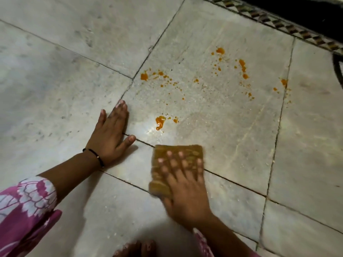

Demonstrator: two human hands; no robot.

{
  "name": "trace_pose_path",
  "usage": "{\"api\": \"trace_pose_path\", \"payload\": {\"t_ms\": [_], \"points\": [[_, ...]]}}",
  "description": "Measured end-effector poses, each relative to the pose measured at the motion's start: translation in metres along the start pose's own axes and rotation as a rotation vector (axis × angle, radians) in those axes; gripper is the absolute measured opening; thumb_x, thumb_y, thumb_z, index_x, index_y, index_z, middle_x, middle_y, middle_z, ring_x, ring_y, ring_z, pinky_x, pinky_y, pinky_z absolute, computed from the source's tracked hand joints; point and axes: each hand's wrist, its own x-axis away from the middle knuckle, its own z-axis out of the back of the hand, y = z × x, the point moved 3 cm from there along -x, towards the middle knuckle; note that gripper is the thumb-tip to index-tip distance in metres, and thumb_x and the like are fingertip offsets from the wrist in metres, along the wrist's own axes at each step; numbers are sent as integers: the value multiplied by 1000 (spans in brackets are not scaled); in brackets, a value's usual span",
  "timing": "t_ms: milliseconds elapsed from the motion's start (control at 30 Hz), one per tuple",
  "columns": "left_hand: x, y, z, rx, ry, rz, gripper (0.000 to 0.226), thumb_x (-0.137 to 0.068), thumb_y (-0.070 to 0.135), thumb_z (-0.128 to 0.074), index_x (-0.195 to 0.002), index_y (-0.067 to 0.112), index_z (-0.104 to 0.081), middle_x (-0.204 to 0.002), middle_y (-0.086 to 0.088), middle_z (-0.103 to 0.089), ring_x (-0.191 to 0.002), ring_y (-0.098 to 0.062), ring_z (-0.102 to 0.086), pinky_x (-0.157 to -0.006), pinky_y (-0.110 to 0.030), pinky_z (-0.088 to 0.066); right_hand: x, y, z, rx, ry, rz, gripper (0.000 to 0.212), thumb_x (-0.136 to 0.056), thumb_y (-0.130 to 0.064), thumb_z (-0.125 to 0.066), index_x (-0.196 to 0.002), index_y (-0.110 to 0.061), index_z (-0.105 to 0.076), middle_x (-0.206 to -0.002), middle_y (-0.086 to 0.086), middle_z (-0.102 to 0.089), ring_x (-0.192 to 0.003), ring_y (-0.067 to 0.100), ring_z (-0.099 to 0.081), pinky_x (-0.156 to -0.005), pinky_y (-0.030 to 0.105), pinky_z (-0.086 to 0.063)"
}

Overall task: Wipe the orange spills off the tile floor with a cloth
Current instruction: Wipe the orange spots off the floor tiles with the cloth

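Orange spills dot a large pale floor tile (213,112): one bigger blob (160,122) close to me, a spot (144,76) near the tile's far left corner, and scattered drops (242,66) further right. A folded yellow-brown cloth (161,175) lies flat on the floor just below the near blob. My right hand (185,184) presses on the cloth with fingers spread and straight. My left hand (111,132) rests flat on the floor to the left of the blob, fingers straight, holding nothing.
A patterned border strip (289,28) and a dark area (306,12) run along the far right. More orange drops (284,82) sit on the grout line at right. My toes (137,249) show at the bottom edge, near my pink patterned sleeve (24,210).
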Motion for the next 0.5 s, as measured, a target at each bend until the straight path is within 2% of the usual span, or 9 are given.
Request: {"api": "trace_pose_path", "payload": {"t_ms": [67, 133, 267, 333, 400, 500], "points": [[1, 2, 2, 49, 19, -3, 84, -89, 65, -5, -149, 7, -8, -157, -8, -6, -145, -19, -8, -116, -46, -2, -35, -28, -3, 18, -11, 93, 75, -78, -56, -44, -146, -28, -29, -155, 0, -26, -143, 23, -18, -110, 59, -9], [2, 2, 3, 85, 41, 6, 80, -91, 61, -6, -149, 7, -13, -157, -8, -11, -145, -19, -12, -116, -46, -5, -79, -33, 0, 32, -1, 103, 76, -78, -53, -48, -147, -29, -26, -156, -2, -23, -144, 21, -17, -113, 58, -4], [2, 1, 3, 93, 44, 2, 78, -92, 61, -6, -148, 7, -14, -156, -7, -12, -143, -17, -14, -115, -48, -9, -137, 13, 15, 80, -33, 26, 80, -83, -49, -50, -150, -33, -10, -159, -5, -6, -146, 17, -3, -112, 51, 12], [3, 0, 2, 95, 48, 7, 79, -92, 62, -6, -148, 8, -14, -156, -5, -11, -143, -16, -12, -116, -46, -8, -131, 47, 22, 68, -27, -98, 78, -84, -48, -48, -149, -35, -9, -159, -6, -4, -146, 16, -1, -112, 49, 11], [3, 0, 2, 94, 51, 7, 79, -92, 62, -6, -149, 8, -14, -156, -5, -11, -144, -15, -12, -116, -44, -5, -103, 76, 25, 48, 10, -209, 75, -82, -51, -39, -149, -33, -13, -159, -5, -9, -146, 18, -5, -114, 50, 3], [2, 1, 2, 91, 51, 9, 79, -92, 61, -6, -148, 7, -15, -156, -6, -12, -144, -16, -12, -117, -42, -3, -41, 90, 22, 47, 20, -276, 74, -81, -50, -34, -150, -29, -18, -158, -1, -14, -145, 21, -9, -114, 52, -5]]}}
